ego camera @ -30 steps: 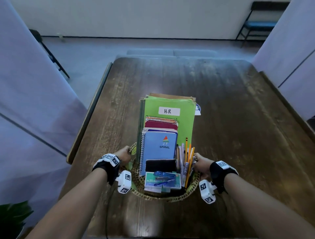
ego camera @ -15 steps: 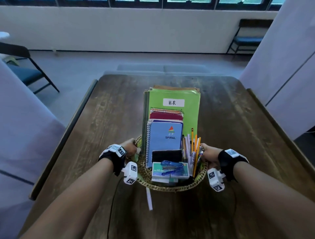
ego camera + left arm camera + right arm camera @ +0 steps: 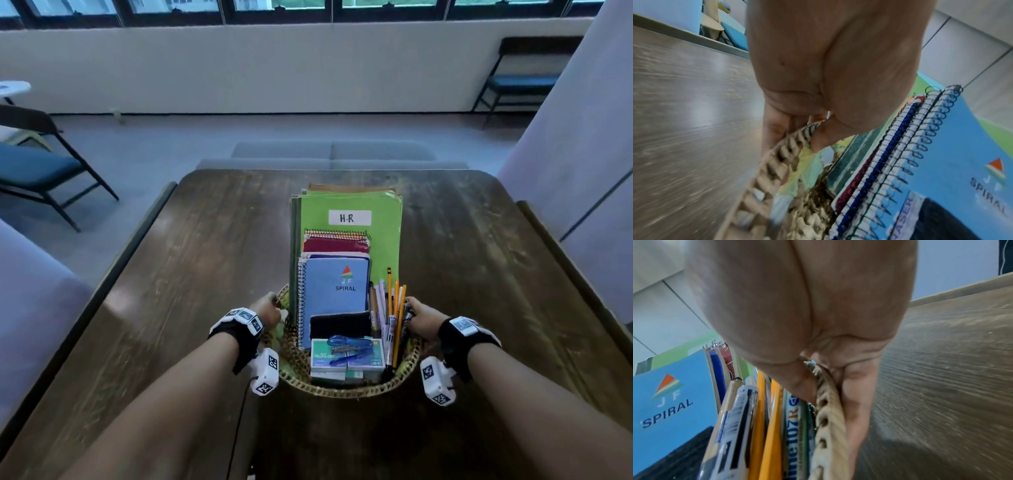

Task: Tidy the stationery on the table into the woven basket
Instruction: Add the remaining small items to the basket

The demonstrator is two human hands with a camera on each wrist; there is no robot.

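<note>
Since a second ago, both hands have kept their hold on the woven basket (image 3: pixel 346 389) while the view has tipped upward, so windows and more of the floor now show beyond the bench (image 3: pixel 191 246). The left hand (image 3: pixel 268 310) grips the basket's left rim, thumb inside and fingers (image 3: pixel 774 129) curled under the outside, as the left wrist view shows. The right hand (image 3: pixel 423 320) clamps the right rim the same way, thumb inside against the pens and pencils (image 3: pixel 392 318). Whether the basket rests on the bench or is lifted off it, I cannot tell. Standing in it are a green folder (image 3: pixel 383 236) labelled H.R at the back, a maroon spiral notebook (image 3: pixel 337 245) and a blue spiral notebook (image 3: pixel 334 291) in front of it, then a black eraser (image 3: pixel 340 325), and nearest the person a blue stapler (image 3: pixel 347 346) lying on small boxes (image 3: pixel 346 363).
</note>
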